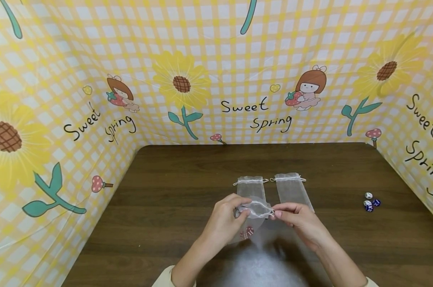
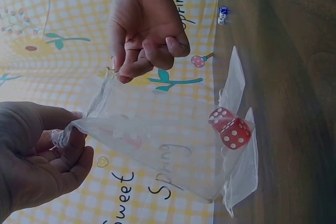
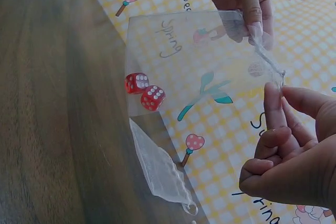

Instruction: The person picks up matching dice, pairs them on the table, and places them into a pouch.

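Observation:
A sheer white drawstring pouch hangs above the table between both hands, its mouth partly spread. Two red dice with white pips lie at its bottom. My left hand pinches one side of the pouch's rim between thumb and fingers. At the opposite side, my right hand pinches the drawstring end with thumb and index finger, its other fingers curled in the right wrist view. Behind the hands, two more sheer pouches, a left one and a right one, lie flat on the table.
A small cluster of white and blue dice sits on the right part of the dark wooden table. Yellow checked cloth with flower prints rises along the table's back and sides.

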Action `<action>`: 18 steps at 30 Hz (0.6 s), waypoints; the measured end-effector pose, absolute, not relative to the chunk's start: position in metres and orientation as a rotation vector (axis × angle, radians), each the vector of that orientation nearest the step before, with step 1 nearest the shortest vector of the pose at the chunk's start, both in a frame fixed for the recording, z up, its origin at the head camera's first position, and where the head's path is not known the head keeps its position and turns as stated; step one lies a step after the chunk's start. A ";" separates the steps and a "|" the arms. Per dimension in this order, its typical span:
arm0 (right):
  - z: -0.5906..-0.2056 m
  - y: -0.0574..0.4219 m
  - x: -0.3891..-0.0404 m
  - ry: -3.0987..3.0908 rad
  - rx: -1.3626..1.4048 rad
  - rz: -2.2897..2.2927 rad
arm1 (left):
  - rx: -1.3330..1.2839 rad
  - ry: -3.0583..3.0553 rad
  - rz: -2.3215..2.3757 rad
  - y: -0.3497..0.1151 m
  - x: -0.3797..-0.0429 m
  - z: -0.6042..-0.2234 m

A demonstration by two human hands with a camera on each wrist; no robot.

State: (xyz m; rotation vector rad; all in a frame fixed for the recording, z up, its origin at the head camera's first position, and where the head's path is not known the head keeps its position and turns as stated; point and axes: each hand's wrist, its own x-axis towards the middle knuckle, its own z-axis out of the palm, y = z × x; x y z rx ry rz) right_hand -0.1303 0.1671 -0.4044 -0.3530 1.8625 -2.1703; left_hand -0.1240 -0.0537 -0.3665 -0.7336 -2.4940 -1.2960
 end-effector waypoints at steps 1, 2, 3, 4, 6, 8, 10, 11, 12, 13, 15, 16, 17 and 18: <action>-0.404 0.167 -0.130 1.861 -0.350 -2.180 | -0.735 -2.493 -1.298 -0.054 -0.124 -0.366; -0.404 0.166 -0.130 1.867 -0.337 -2.186 | -0.738 -2.491 -1.301 -0.054 -0.124 -0.366; -0.403 0.166 -0.130 1.878 -0.320 -2.189 | -0.738 -2.491 -1.301 -0.054 -0.124 -0.366; -0.403 0.166 -0.130 1.892 -0.306 -2.192 | -0.741 -2.491 -1.302 -0.054 -0.124 -0.366; -0.403 0.166 -0.130 1.926 -0.290 -2.203 | -0.743 -2.495 -1.292 -0.054 -0.124 -0.366; -0.403 0.166 -0.130 1.967 -0.272 -2.215 | -0.745 -2.512 -1.273 -0.055 -0.124 -0.366; -0.402 0.167 -0.129 2.008 -0.257 -2.227 | -0.755 -2.537 -1.234 -0.055 -0.124 -0.366; -0.401 0.167 -0.129 2.027 -0.249 -2.233 | -0.762 -2.551 -1.216 -0.055 -0.124 -0.366; -0.400 0.167 -0.129 2.046 -0.239 -2.237 | -0.771 -2.566 -1.196 -0.056 -0.124 -0.366; -0.400 0.168 -0.129 2.059 -0.226 -2.241 | -0.780 -2.581 -1.181 -0.056 -0.124 -0.366; -0.398 0.168 -0.129 2.086 -0.207 -2.243 | -0.801 -2.603 -1.156 -0.057 -0.124 -0.366; -0.397 0.169 -0.129 2.094 -0.198 -2.243 | -0.812 -2.609 -1.159 -0.057 -0.124 -0.366; -0.396 0.169 -0.129 2.100 -0.190 -2.243 | -0.825 -2.614 -1.166 -0.057 -0.124 -0.366; -0.396 0.170 -0.130 2.106 -0.182 -2.243 | -0.836 -2.619 -1.174 -0.058 -0.125 -0.367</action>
